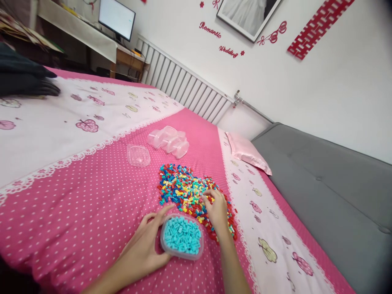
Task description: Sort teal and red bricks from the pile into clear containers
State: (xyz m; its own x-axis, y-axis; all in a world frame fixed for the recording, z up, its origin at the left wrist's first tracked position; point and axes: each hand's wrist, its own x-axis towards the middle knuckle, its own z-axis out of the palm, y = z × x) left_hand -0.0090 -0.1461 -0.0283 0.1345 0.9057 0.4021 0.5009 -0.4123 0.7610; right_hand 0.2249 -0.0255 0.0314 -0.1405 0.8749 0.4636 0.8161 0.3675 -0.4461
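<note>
A clear plastic container (199, 254) filled with turquoise toy bricks (183, 234) sits on the bed. My left hand (150, 241) curves around its left side, with the thumb along the near edge and the fingers at the far corner. Beyond it spreads a loose pile of mixed toy bricks (180, 185) in red, yellow, blue, turquoise and white. Over the right part of this pile is my right hand (217, 208), thumb and index finger brought close together at the bricks. Whatever may be between those fingertips is too small to make out.
Farther back lie a clear plastic lid (139, 155) and several nested clear containers (169, 140). The pink dotted bedspread (101, 196) lies under everything. A pink pillow (246, 153) rests by the grey headboard (318, 192). Dark clothing (24, 75) is at the far left, near a desk with a monitor (116, 20).
</note>
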